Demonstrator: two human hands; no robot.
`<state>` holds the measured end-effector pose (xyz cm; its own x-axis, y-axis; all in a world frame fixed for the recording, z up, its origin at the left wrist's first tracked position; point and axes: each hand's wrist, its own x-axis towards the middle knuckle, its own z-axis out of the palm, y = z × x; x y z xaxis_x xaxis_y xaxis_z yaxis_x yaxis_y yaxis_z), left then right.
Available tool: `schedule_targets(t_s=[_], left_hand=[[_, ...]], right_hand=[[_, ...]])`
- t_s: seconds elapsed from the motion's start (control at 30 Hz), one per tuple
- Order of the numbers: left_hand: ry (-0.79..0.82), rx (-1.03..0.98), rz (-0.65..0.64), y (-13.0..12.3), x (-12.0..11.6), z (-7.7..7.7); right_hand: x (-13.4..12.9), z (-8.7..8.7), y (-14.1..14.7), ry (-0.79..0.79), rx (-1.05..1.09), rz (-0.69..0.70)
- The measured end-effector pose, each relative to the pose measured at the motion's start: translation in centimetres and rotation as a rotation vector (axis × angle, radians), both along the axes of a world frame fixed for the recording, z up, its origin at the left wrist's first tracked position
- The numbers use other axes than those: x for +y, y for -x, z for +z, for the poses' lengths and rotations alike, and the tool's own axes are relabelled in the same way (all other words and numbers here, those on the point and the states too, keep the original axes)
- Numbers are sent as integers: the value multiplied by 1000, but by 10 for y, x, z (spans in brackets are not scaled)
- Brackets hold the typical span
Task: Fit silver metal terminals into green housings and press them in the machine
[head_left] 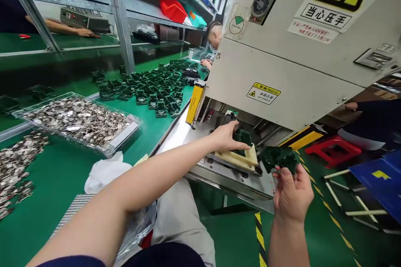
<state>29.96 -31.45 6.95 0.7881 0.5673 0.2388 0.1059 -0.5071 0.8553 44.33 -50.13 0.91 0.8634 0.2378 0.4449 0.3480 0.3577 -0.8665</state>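
Directly ahead and to your right stands a beige, box-shaped metal machine (282, 66) with yellow warning labels on its front. To your left runs a long, green-topped workbench (56, 175). On it, away from you, lies a spread heap of dark green, angular parts (156, 81); nearer sits a shallow, clear plastic tray (125, 134). At the machine's lower opening, a cream-coloured, block-shaped fixture (250, 156) rests over the metal base. Your bare left hand (226, 137) reaches across to this fixture, thumb and fingers parted about a dark green part (242, 137) located there; the view is poor, and whether they grip or merely touch it cannot be told. Your bare right hand (293, 190) pinches a second dark green part (278, 157) between thumb and fingers, just beside the fixture. Small, silvery metal pieces (78, 117) fill the tray, and more lie loose on the bench to its left.
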Motion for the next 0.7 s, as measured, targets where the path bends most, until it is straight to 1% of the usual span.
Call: schedule_targets(t_s=[0.03, 0.07, 0.1, 0.13, 0.2, 0.23, 0.27, 0.3, 0.37, 0.43, 0.47, 0.5, 0.53, 0.57, 0.6, 0.63, 0.67, 0.7], left_hand=[[25, 7, -3, -10, 2, 0], [59, -11, -4, -14, 3, 1], [105, -56, -6, -11, 4, 2], [167, -123, -7, -2, 4, 3], [305, -254, -8, 33, 4, 3], [354, -290, -9, 56, 5, 2], [368, -291, -9, 82, 5, -1], [360, -254, -5, 109, 5, -5], [370, -114, -27, 158, 5, -19], [368, 45, -2, 194, 5, -40], [359, 109, 18, 205, 4, -51], [349, 152, 38, 211, 4, -62], [345, 179, 49, 213, 4, -72], [350, 192, 48, 212, 4, -81], [364, 197, 33, 209, 4, -88], [377, 201, 14, 205, 4, -92], [368, 206, -5, 200, 4, -95], [332, 212, -25, 196, 5, -96]], right_hand=[[6, 2, -8, 35, -16, 12], [12, 6, -14, 73, -44, 43], [18, 9, -17, 112, -83, 83], [24, 14, -20, 152, -131, 129], [37, 23, -22, 269, -240, 231], [43, 27, -22, 353, -298, 284], [49, 31, -22, 444, -353, 340], [54, 35, -22, 530, -401, 395], [65, 41, -22, 657, -469, 489], [70, 43, -22, 723, -495, 547], [69, 41, -23, 749, -509, 550], [64, 38, -24, 770, -535, 523], [55, 33, -25, 786, -565, 455], [42, 26, -26, 792, -585, 332], [26, 17, -27, 795, -592, 173], [6, 8, -28, 794, -565, -15], [-13, -2, -29, 814, -475, -205], [-31, -12, -30, 876, -397, -291]])
